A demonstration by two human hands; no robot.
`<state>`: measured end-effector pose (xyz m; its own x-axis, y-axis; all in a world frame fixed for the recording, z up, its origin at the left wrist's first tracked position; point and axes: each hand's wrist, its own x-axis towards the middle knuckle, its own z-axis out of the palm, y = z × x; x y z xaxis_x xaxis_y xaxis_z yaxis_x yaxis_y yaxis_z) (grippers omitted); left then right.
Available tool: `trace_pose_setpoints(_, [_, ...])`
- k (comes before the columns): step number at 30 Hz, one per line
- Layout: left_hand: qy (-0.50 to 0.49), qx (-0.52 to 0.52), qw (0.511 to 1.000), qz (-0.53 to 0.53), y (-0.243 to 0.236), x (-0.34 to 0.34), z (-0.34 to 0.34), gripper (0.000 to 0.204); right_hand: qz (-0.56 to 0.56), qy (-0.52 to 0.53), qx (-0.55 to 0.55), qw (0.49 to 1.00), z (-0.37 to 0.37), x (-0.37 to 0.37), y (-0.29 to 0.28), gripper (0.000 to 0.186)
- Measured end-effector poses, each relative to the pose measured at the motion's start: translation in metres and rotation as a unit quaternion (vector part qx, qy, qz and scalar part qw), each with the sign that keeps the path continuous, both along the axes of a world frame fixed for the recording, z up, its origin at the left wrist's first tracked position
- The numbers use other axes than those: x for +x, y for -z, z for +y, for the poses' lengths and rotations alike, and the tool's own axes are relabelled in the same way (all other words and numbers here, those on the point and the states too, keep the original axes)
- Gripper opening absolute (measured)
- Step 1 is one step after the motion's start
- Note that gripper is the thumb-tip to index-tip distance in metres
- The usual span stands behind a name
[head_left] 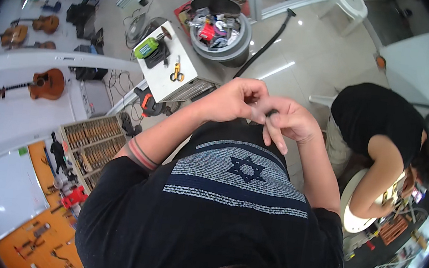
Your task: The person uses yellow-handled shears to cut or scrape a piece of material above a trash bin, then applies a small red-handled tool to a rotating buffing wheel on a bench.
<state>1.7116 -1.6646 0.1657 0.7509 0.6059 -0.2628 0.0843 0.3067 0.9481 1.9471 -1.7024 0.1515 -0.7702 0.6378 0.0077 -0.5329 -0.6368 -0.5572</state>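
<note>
My left hand (238,101) and my right hand (291,122) meet in front of my dark shirt (204,228), fingertips touching or nearly so. The fingers of the left are curled into a pinch. On the right, thumb and forefinger press together while other fingers point downward. A small dark spot shows between the hands, too small and blurred to name. Past my left hand stands a white-topped cabinet (166,83), bearing yellow-handled scissors (178,70) and a green power tool (146,48).
A grey bin (245,53) full of scraps stands beyond my hands, with a black hose (266,47) alongside. At right, a person (379,126) bends over a pale guitar body (356,203) at a cluttered bench. Guitars (48,83) hang at left, above a slotted wooden rack (91,146).
</note>
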Motion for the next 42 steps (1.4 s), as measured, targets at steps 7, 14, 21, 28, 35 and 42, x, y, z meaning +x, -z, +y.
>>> trace_pose_setpoints(7, [-0.288,-0.188,0.907,-0.243,0.038,-0.054,0.04,0.03,-0.217,0.161,0.067,0.96,0.093,-0.073,0.03,0.053])
trace_pose_setpoints(14, [-0.311,-0.272,0.885,-0.215,0.09,-0.092,0.098,0.034,-0.305,0.089,0.026,0.948,0.168,-0.142,0.066,0.031])
trace_pose_setpoints(21, [-0.317,-0.413,0.814,-0.259,0.144,-0.111,0.147,0.018,-0.266,0.252,-0.135,0.92,0.229,-0.185,0.123,0.031])
trace_pose_setpoints(28, [-0.398,-0.384,0.802,-0.226,0.193,-0.12,0.165,0.023,-0.329,0.123,-0.141,0.926,0.268,-0.201,0.158,0.036])
trace_pose_setpoints(35, [-0.428,0.135,0.749,0.488,0.252,-0.235,0.088,0.03,-0.319,0.104,-0.137,0.932,0.311,-0.193,0.195,0.032])
trace_pose_setpoints(42, [-0.363,0.078,0.726,0.58,0.278,-0.271,0.063,0.027,-0.278,0.023,-0.189,0.941,0.329,-0.195,0.219,0.045])
